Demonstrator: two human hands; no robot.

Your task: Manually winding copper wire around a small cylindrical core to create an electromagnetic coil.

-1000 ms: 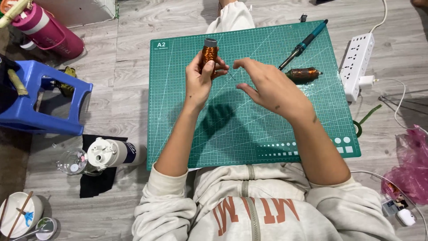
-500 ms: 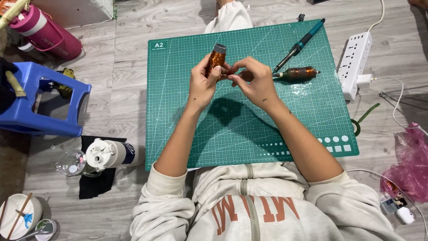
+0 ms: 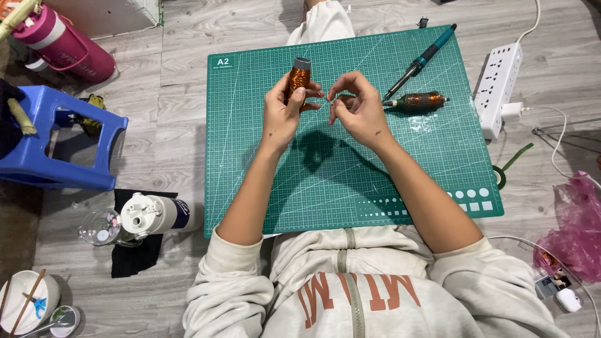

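Observation:
My left hand [image 3: 285, 112] holds a small spool of copper-coloured wire [image 3: 298, 76] with a grey cap, upright above the green cutting mat [image 3: 350, 181]. My right hand [image 3: 355, 107] is close beside it, fingertips pinched together near the spool, apparently on a thin wire end that is too fine to see clearly. A second copper-wound coil on a dark rod [image 3: 418, 101] lies on the mat to the right of my right hand. A soldering iron with a teal handle [image 3: 421, 61] lies diagonally at the mat's upper right.
A white power strip [image 3: 501, 84] lies right of the mat. A blue plastic stool [image 3: 59, 141] and pink bottle [image 3: 62, 44] are at left. A white bottle [image 3: 153, 214], a glass, a bowl with chopsticks [image 3: 25, 300] sit lower left. A pink plastic bag [image 3: 579, 231] is at right.
My right hand has drawn in from the open mat towards the spool and now pinches beside it. The left hand still holds the spool in nearly the same place.

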